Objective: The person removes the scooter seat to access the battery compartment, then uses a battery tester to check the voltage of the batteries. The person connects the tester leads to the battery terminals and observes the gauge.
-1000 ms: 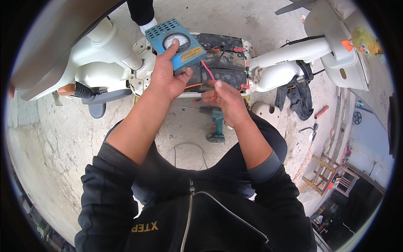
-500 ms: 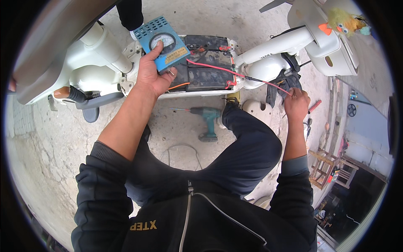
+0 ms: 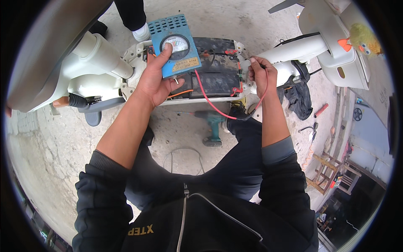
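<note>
Left hand (image 3: 156, 80) grips a blue meter (image 3: 179, 51) above the batteries (image 3: 216, 82); right hand (image 3: 264, 76), drawn in from far right, pinches the looping red wire (image 3: 215, 109), now seemingly within reach of the terminals (image 3: 236, 90).

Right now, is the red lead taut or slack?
Slack: the red lead sags in a curve between the meter and the right hand.
</note>
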`<state>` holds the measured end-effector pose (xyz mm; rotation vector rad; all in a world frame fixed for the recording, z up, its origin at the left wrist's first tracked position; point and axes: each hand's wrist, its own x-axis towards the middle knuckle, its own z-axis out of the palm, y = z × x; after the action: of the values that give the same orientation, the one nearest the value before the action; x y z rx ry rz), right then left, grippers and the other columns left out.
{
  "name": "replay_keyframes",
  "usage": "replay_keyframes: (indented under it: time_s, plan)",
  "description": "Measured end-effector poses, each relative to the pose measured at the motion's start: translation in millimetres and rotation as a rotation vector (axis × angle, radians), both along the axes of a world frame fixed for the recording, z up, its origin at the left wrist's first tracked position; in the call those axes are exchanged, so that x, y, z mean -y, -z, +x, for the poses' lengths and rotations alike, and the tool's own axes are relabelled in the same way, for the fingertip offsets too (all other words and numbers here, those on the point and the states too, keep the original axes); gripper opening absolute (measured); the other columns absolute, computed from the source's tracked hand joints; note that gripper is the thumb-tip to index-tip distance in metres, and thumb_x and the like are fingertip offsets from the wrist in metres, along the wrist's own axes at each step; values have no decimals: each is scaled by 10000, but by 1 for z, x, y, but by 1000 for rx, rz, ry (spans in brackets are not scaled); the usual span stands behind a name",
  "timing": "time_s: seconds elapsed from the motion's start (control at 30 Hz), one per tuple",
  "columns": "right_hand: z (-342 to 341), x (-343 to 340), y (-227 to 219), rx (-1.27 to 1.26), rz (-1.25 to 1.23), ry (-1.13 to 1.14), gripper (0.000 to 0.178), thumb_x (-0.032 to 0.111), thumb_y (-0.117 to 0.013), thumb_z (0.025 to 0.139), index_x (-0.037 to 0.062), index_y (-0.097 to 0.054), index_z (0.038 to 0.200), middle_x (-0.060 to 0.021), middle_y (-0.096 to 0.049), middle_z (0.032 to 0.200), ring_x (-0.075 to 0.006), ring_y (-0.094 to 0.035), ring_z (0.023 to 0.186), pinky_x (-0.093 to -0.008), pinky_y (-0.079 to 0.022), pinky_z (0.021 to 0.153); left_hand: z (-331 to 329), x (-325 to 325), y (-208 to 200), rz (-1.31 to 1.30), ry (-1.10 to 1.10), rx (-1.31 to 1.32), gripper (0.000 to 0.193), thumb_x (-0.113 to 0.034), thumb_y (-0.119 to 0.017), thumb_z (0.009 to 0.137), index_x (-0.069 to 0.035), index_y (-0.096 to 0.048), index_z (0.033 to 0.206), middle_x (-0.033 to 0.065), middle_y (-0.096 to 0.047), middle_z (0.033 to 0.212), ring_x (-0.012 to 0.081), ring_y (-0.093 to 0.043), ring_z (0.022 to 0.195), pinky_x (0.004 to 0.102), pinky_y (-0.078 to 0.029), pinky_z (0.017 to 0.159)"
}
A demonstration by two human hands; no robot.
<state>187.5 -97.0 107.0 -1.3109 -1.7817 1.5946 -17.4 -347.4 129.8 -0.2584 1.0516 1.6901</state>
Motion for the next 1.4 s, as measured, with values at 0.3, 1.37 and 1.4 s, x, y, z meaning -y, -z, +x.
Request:
replay_keyframes:
  time_s: [0.3, 1.37, 1.4]
  plan:
    - [-36, -24, 58, 251, 379, -84, 274, 226, -676, 937, -7, -762, 1051, -221, -747, 887, -341, -733, 856, -396, -549, 822, -8, 8, 4, 93, 116, -54, 490, -374, -714, 985, -81, -563, 1347, 106, -695, 1223, 227, -705, 1029, 400, -644, 806]
    - [-48, -21, 53, 432, 675, -179, 240, 218, -680, 903, 17, -769, 1001, -228, -744, 930, -417, -720, 918, -452, -560, 846, 9, 0, 1, -258, 153, -541, 717, -715, -415, 1021, -60, -607, 1236, 75, -694, 1004, 140, -648, 743, 278, -432, 471]
    - [-49, -21, 52, 427, 664, -179, 239, 216, -678, 901, 18, -769, 999, -228, -744, 929, -416, -721, 919, -451, -560, 848, 8, -2, 2, -267, 143, -511, 682, -703, -408, 1030, -77, -590, 1231, 66, -690, 987, 134, -639, 714, 262, -392, 446]
